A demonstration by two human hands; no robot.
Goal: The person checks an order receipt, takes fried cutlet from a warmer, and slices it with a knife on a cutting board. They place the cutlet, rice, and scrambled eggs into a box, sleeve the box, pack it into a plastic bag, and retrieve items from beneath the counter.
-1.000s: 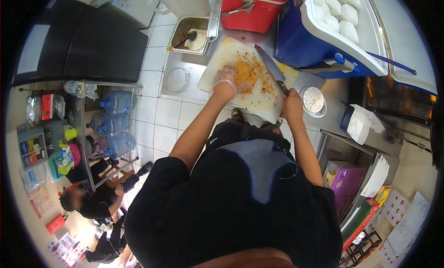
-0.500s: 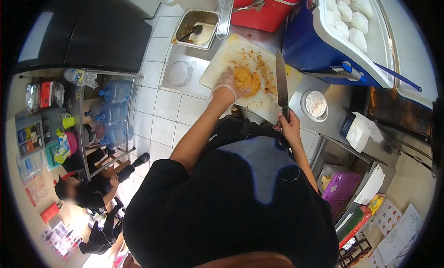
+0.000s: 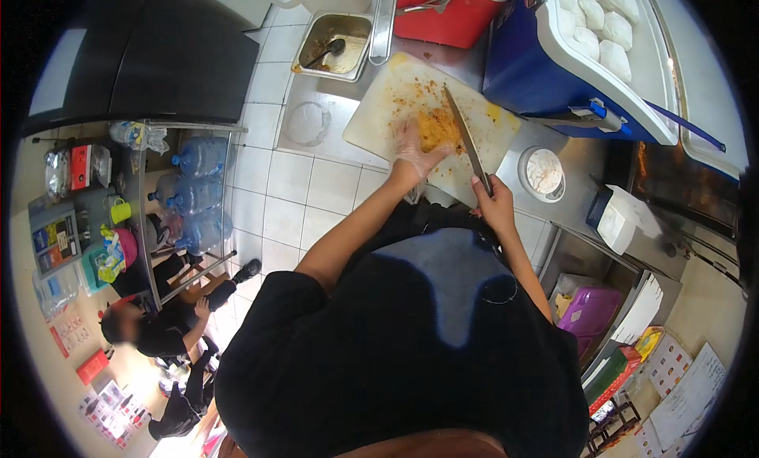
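Observation:
On the white cutting board [image 3: 371,119] lies a golden, crumb-coated piece of food [image 3: 437,129] that looks like a breaded cutlet. My left hand [image 3: 411,147], in a clear plastic glove, grips it from the left and near side; part of its edge is hidden under the fingers. My right hand [image 3: 496,204] is bare and closed around the handle of a long knife [image 3: 466,137]. The blade slants away from me along the cutlet's right side; I cannot tell whether it touches. Orange crumbs are scattered over the board.
A steel pan [image 3: 349,64] with a dark ladle stands beyond the board's left corner. Behind are a red cooler [image 3: 451,23] and a blue cooler [image 3: 522,70] with white wrapped packs. A round white tub [image 3: 542,173] sits at right. Another person [image 3: 158,325] sits at lower left.
The knife has swung left from over the board's right part to beside the cutlet. My left hand and the cutlet have shifted slightly right.

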